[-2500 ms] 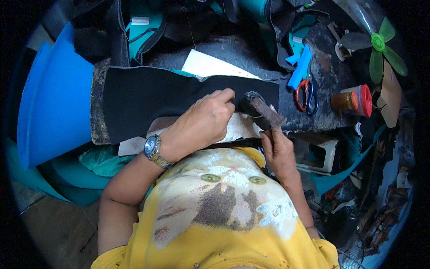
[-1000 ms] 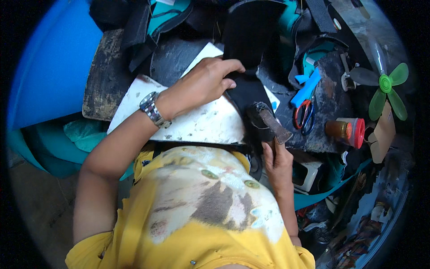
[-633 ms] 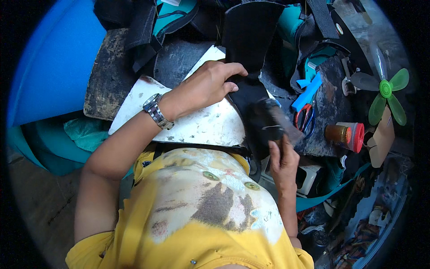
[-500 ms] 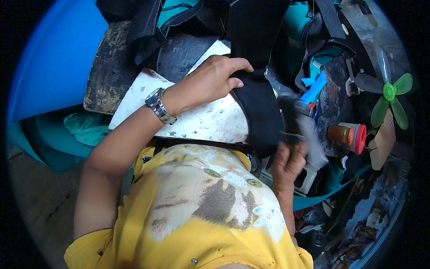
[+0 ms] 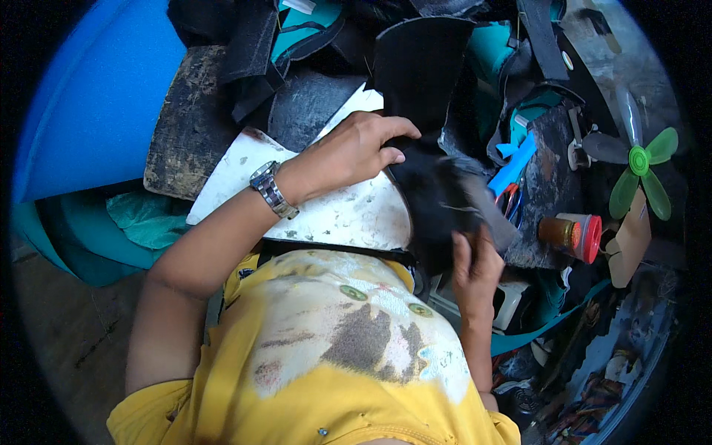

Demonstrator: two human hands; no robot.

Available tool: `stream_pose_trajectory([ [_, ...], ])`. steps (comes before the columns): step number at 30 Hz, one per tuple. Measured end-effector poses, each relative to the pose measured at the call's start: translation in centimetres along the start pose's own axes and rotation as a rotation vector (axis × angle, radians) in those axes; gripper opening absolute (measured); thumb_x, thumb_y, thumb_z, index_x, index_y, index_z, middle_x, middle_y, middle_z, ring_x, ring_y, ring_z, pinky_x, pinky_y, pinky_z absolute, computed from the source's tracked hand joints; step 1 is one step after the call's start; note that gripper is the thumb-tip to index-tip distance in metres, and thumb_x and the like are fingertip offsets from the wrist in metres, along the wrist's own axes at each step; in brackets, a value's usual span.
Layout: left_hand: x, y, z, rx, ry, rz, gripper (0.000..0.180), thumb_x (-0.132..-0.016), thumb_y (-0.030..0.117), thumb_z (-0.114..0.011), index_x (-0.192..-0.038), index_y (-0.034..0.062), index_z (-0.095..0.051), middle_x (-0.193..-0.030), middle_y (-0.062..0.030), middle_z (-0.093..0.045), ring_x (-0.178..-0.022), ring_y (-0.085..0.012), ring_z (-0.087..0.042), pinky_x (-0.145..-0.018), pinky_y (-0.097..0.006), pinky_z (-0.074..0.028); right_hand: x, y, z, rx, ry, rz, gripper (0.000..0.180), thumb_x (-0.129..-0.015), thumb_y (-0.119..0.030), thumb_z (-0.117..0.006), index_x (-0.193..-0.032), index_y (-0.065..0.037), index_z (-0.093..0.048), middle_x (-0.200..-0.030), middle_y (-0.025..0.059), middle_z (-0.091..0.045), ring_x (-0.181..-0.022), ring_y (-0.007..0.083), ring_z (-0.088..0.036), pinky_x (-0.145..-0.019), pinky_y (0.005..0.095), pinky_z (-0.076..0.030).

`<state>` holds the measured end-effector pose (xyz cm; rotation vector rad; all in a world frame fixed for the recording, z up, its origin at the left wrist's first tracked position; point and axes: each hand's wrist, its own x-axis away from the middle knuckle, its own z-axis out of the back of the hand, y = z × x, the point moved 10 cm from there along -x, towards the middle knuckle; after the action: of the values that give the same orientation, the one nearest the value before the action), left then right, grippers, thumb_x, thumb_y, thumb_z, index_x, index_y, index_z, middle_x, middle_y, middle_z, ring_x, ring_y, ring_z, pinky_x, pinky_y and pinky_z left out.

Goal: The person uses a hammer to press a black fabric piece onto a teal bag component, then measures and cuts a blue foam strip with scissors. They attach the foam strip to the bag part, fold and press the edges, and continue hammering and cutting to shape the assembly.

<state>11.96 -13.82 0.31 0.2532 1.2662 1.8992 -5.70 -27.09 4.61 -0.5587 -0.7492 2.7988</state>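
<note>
My left hand (image 5: 354, 150), with a metal watch on the wrist, presses down on a long black piece of material (image 5: 424, 194) that lies across a stained white board (image 5: 334, 215) and runs up and away from me. Its fingers curl over the near edge of the piece. My right hand (image 5: 475, 261) grips the handle of a hammer (image 5: 486, 202), whose head is blurred with motion just above the black piece, right of my left hand. My yellow shirt fills the lower part of the view.
A big blue foam sheet (image 5: 89, 96) lies at the left beside a worn dark slab (image 5: 189, 126). Right of the board are a blue tool and orange-handled scissors (image 5: 512, 169), a brown bottle with a red cap (image 5: 575, 237) and a small green fan (image 5: 639, 172). Black scraps pile up behind.
The black piece was turned from lying crosswise to running away from me. My right hand drew back, and the hammer now swings blurred over the piece. My left hand stays on it.
</note>
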Motion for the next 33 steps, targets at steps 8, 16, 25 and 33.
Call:
stream_pose_trajectory([
  [8, 0.1, -0.4, -0.2, 0.055, -0.024, 0.018, 0.036, -0.087, 0.012, -0.069, -0.122, 0.0060, -0.066, -0.103, -0.0196, -0.071, -0.090, -0.0299, -0.069, -0.082, -0.038, -0.053, -0.2, 0.9, -1.3, -0.018, -0.163, -0.016, 0.033, -0.095, -0.007, -0.063, -0.125, 0.001, -0.055, -0.081, 0.0164, -0.067, -0.066, 0.0267, -0.063, -0.064, 0.0350, -0.051],
  [16, 0.3, -0.2, -0.7, 0.080, -0.068, -0.002, 0.034, -0.093, 0.008, -0.057, -0.126, 0.0085, -0.064, -0.103, -0.0205, -0.070, -0.089, -0.0314, -0.067, -0.085, -0.039, -0.051, -1.5, 0.1, -2.0, 0.032, -0.229, -0.009, 0.034, -0.096, -0.007, -0.063, -0.128, -0.001, -0.054, -0.084, 0.0214, -0.066, -0.065, 0.0322, -0.061, -0.062, 0.0359, -0.051],
  [25, 0.4, -0.6, -0.5, 0.034, -0.045, 0.032, 0.036, -0.092, 0.010, -0.059, -0.128, 0.0135, -0.061, -0.094, -0.0182, -0.068, -0.085, -0.0315, -0.064, -0.082, -0.041, -0.049, -0.8, -0.1, -2.2, 0.067, -0.219, 0.068, 0.029, -0.095, -0.005, -0.062, -0.122, 0.002, -0.052, -0.075, 0.0172, -0.063, -0.058, 0.0256, -0.058, -0.057, 0.0334, -0.045],
  [33, 0.4, -0.2, 0.0, 0.049, 0.003, 0.004, 0.039, -0.091, 0.010, -0.062, -0.130, 0.0153, -0.059, -0.094, -0.0165, -0.068, -0.080, -0.0273, -0.062, -0.078, -0.039, -0.050, -0.7, 0.6, -2.9, -0.004, -0.328, -0.003, 0.034, -0.094, -0.005, -0.063, -0.127, -0.002, -0.054, -0.080, 0.0199, -0.066, -0.067, 0.0292, -0.067, -0.062, 0.0344, -0.050],
])
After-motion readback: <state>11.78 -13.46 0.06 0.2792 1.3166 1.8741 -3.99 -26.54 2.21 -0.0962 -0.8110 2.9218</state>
